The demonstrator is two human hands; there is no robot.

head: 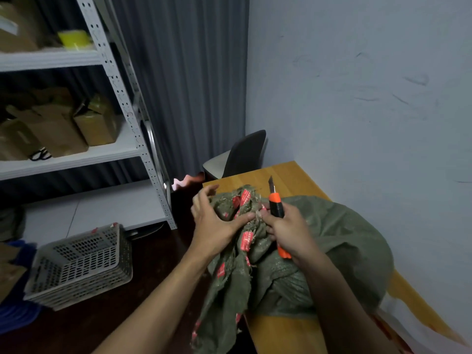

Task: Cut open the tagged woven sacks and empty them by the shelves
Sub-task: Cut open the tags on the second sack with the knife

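Head view: one green woven sack [332,238] is lying on the wooden counter [281,175] against the wall. Its neck is bunched and fraying, strips of red printed tape [246,241] are wrapping it, and a loose flap is hanging over the counter's edge. Two hands are on it. The left hand [214,223] is clutching the bunched neck, thumb across. The right hand [288,231] is gripping one orange-and-black utility knife [275,205], blade out and pointing up. On the floor, one stack of grey slotted baskets [81,264] is sitting by the shelves [76,157], which are holding cardboard boxes [97,126], a yellow roll [74,39] and black scissors [40,155].
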